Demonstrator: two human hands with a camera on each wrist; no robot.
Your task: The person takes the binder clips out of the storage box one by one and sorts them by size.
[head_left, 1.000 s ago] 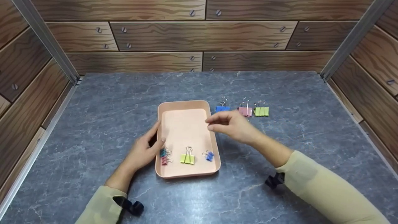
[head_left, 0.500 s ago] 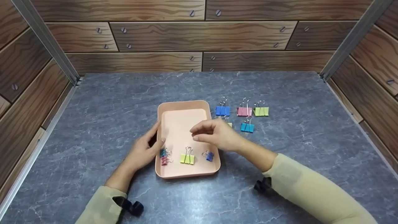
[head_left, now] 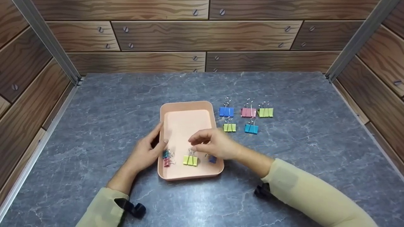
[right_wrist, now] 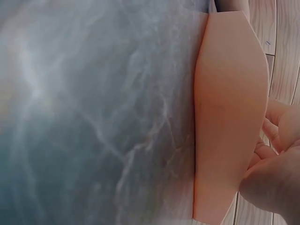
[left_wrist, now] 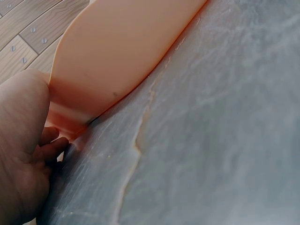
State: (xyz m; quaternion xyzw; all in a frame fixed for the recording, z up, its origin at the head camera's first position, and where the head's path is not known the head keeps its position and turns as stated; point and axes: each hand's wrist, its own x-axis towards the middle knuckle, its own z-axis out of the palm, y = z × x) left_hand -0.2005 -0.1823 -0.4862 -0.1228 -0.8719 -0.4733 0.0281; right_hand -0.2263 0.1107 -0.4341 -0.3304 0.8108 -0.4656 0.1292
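Observation:
My left hand (head_left: 145, 154) grips the left wall of a shallow peach tray (head_left: 186, 176), thumb over the rim and fingers outside. My right hand (head_left: 217, 145) is over the tray's right half, fingers bent and apart from the thumb. Its thumb tip is at the wire handles of a yellow-green binder clip (head_left: 190, 160); whether they touch is unclear. Nothing clear shows between the fingers. To the right in the tray lies a small blue binder clip (head_left: 212, 159), partly behind the hand. Small teal (head_left: 165, 154) and pink binder clips (head_left: 166, 162) lie along the left wall.
Right of the tray stand blue (head_left: 226, 112), pink (head_left: 248, 112) and yellow-green binder clips (head_left: 265, 112) in a back row. Nearer are a smaller yellow-green clip (head_left: 229, 127) and a teal clip (head_left: 251, 128). Wood-patterned walls (head_left: 205, 36) surround the marbled table (head_left: 126, 94).
My right hand has moved left and down from the tray's right rim to above the yellow-green clip, uncovering clips on the table. The left hand and tray have stayed put.

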